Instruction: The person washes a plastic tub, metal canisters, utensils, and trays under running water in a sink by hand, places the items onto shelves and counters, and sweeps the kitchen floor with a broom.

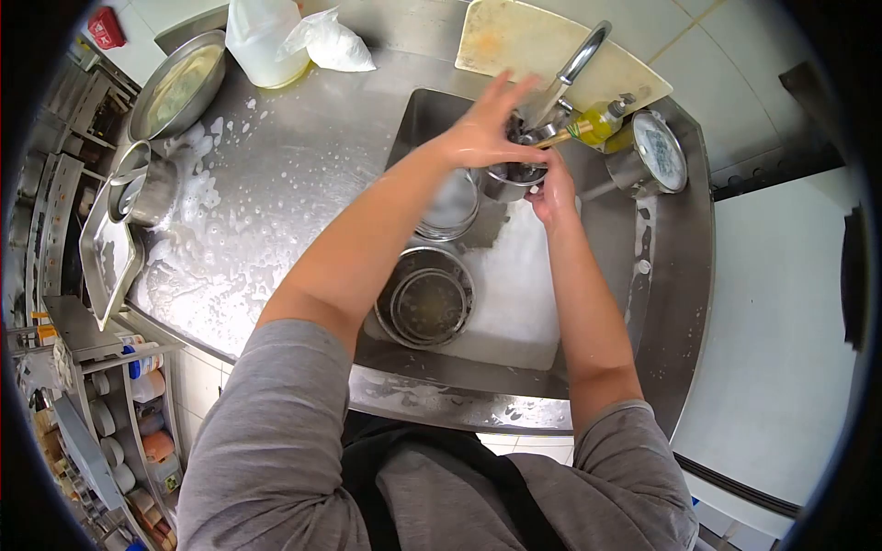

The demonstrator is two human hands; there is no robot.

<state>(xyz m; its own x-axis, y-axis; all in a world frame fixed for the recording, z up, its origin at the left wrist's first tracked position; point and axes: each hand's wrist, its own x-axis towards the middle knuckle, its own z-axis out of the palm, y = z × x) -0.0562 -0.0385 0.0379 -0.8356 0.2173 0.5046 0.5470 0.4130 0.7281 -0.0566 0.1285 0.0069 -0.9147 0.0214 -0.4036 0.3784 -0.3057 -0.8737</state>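
Under the tap [585, 55], a small round metal container [508, 190] is held up over the sink. My right hand [555, 191] grips its right side, with the thumb near the rim. Stretched above it is my left hand [487, 124], its fingers spread and the thumb reaching toward the right hand. Dark, shiny contents show inside the container, but I cannot make out what they are. Below, nested round metal containers [428, 308] stand in the sink [542, 354] beside white suds. Another metal container [450, 209] is partly hidden by my left forearm.
A metal saucepan [629, 172] and a yellow soap bottle [602, 122] stand at the right. Behind the tap leans a cutting board [524, 46]. On the wet, soapy counter are a plastic jug [264, 46], a white bag [335, 44], a large bowl [188, 87] and a metal pot [152, 188].
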